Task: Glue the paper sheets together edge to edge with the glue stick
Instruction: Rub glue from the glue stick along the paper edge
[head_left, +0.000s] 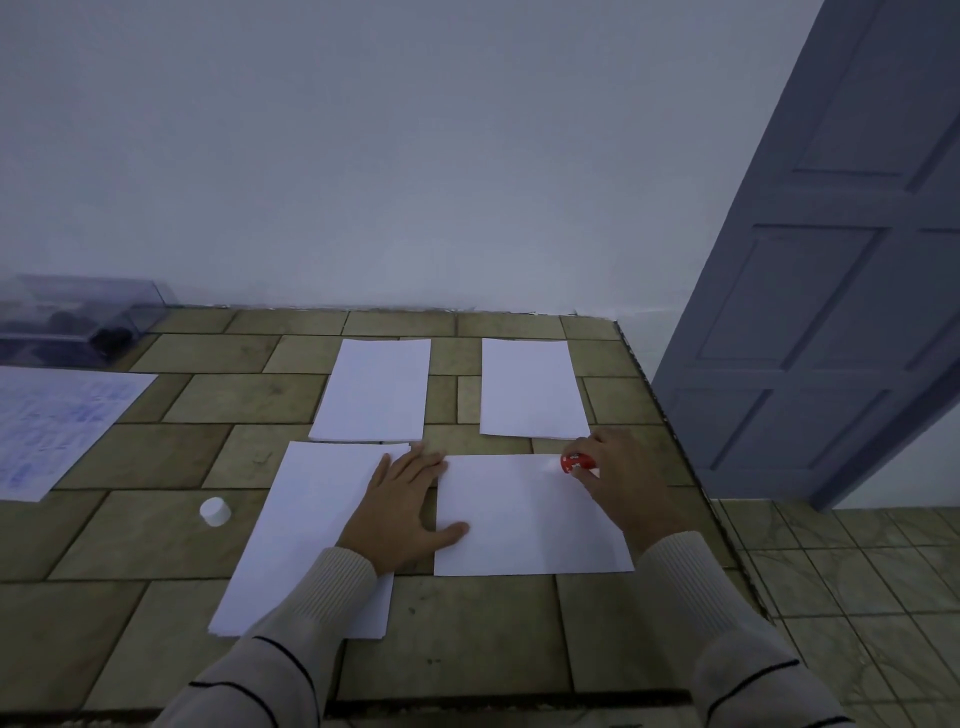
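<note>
from my remote seat i see the left hand (405, 512) lying flat with its fingers straight and together. its palm covers the right edge of the near left stack of white paper (301, 535), its fingers reach over the strip of table between the papers, and its thumb presses on the left edge of the near right sheet (524, 519). it clasps nothing. the right hand (618, 483) is curled round the red glue stick (575, 462), holding it low at the far right corner of that near right sheet with the tip turned left along the sheet's far edge. the tip is blurred, so i cannot tell whether it meets the paper. the near right sheet lies just beside the stack with a narrow gap between them. beyond them two more white sheets lie apart from each other, the far left sheet (374, 389) and the far right sheet (527, 387). a white cap (215, 511) stands on the tiled table (467, 623) to the left of the stack, well apart from the glue stick. at the left edge lies a printed sheet (52, 426) with blue marks, and behind it a clear plastic box (78, 317) sits against the wall. a grey panelled door (831, 260) stands to the right of the table.
</note>
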